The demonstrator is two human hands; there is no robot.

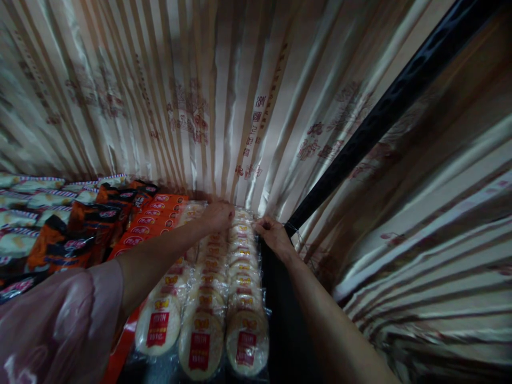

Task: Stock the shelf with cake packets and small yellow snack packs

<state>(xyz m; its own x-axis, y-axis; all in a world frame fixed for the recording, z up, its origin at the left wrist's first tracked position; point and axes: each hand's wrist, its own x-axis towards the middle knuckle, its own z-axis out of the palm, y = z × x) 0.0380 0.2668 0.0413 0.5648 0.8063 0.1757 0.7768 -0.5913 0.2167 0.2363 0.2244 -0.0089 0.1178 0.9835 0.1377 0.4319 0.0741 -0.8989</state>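
Clear bags of round rice crackers (224, 298) with red labels lie in rows on a shelf, running away from me. My left hand (218, 215) reaches to the far end of the rows and rests with curled fingers on the top of a bag there. My right hand (274, 234) is at the right-hand row's far end, fingers closed on the edge of a bag beside a black upright post (380, 120). What exactly each hand pinches is small and dim.
Orange snack packs (150, 221) lie left of the crackers, dark orange-and-black bags (80, 234) and pale packs (24, 205) further left. A striped satin curtain (192, 101) hangs behind and to the right of the shelf. A dark gap (280, 320) runs along the crackers' right side.
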